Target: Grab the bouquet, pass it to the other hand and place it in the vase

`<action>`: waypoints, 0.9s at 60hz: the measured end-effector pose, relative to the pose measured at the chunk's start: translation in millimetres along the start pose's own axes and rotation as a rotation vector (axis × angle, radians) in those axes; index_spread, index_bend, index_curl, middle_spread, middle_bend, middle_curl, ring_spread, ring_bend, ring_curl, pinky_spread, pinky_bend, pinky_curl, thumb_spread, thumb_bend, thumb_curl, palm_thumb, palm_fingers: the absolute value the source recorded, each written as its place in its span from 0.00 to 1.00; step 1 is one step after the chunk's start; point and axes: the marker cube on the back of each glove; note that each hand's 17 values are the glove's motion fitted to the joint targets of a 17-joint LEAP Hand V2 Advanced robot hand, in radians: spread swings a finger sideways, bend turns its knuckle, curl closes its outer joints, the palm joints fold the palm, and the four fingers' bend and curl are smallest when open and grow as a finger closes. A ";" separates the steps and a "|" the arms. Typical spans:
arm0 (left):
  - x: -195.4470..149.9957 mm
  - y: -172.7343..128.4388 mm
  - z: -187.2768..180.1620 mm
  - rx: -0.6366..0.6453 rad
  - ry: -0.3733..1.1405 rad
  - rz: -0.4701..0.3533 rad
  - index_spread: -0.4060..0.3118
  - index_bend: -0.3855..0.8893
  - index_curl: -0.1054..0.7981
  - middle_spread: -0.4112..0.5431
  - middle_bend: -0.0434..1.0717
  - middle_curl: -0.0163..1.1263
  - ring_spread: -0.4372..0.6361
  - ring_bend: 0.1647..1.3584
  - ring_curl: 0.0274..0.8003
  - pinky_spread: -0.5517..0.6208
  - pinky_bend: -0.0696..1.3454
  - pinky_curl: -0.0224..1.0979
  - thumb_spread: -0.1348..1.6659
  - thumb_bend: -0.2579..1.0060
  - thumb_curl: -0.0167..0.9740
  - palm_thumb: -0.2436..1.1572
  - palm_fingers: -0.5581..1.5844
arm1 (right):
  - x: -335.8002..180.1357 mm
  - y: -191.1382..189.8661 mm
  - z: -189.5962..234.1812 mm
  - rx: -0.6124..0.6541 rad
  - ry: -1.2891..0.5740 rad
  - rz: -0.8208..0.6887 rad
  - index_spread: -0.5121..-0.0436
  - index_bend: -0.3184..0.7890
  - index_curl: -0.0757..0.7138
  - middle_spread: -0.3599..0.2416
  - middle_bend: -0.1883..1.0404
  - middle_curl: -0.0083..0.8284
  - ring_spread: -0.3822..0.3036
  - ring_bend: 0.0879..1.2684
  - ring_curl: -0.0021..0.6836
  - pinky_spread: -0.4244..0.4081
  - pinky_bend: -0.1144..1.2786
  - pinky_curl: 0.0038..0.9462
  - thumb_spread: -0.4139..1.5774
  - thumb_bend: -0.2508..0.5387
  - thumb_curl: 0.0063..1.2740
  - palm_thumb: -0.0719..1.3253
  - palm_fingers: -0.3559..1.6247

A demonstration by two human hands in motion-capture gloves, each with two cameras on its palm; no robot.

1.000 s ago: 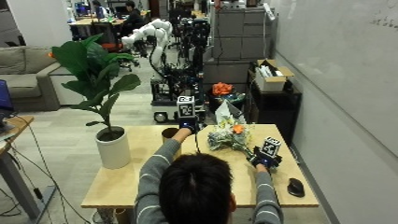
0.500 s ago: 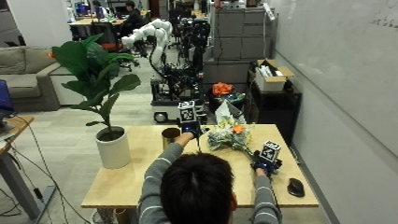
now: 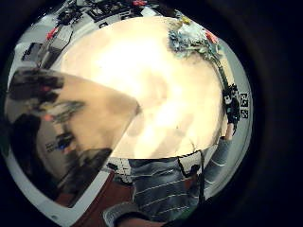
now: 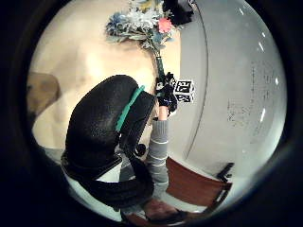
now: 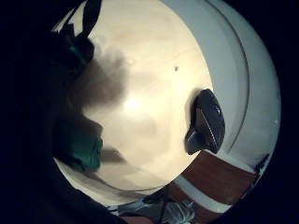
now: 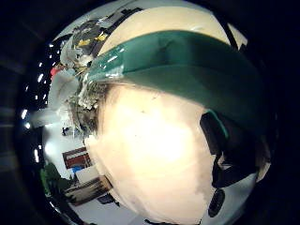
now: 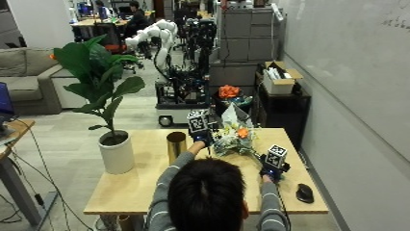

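Bouquet point(image 7: 234, 139), held by the stem over a wooden table point(image 7: 134, 185).

Right hand point(image 7: 272, 169): fingers curled round the green-wrapped stem, which fills its thumb-side palm view point(image 6: 187, 70); flower heads point toward the table's far edge. Left hand point(image 7: 201, 138): raised beside the flowers, its grip cannot be told. Gold vase point(image 7: 176, 146): upright on the table, just left of the bouquet. Potted plant point(image 7: 115, 144): left of the vase. Black mouse point(image 7: 305, 193): near the right edge.

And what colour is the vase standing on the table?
The vase is a shiny gold, brassy colour; it shows best in the outside view.
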 end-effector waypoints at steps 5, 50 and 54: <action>4.7 -0.2 2.4 0.013 -0.009 0.023 0.67 0.40 0.36 0.72 0.29 0.34 0.79 0.39 0.31 0.82 0.38 0.33 0.72 0.19 0.28 0.29 0.28 | -6.9 -15.0 -11.0 0.273 -0.033 -0.124 0.66 0.49 0.61 0.45 0.35 0.49 0.35 0.24 0.53 0.42 0.31 0.34 0.77 0.32 0.26 0.71 0.80; 27.0 33.6 -34.7 0.120 0.021 0.055 0.68 0.40 0.36 0.72 0.29 0.35 0.79 0.39 0.31 0.82 0.38 0.33 0.72 0.19 0.29 0.29 0.28 | -3.9 18.9 -119.3 0.571 -0.834 -0.372 0.66 0.86 0.90 0.34 0.87 0.81 0.29 0.78 0.88 0.26 0.64 0.61 0.75 0.36 0.34 0.83 0.89; 32.3 4.7 -39.0 0.192 0.062 0.155 0.68 0.40 0.36 0.73 0.29 0.35 0.79 0.39 0.31 0.82 0.38 0.33 0.72 0.19 0.29 0.29 0.28 | 2.6 38.0 -142.0 0.544 -0.890 -0.404 0.67 0.86 0.91 0.35 0.88 0.81 0.29 0.79 0.88 0.26 0.65 0.62 0.74 0.36 0.37 0.84 0.88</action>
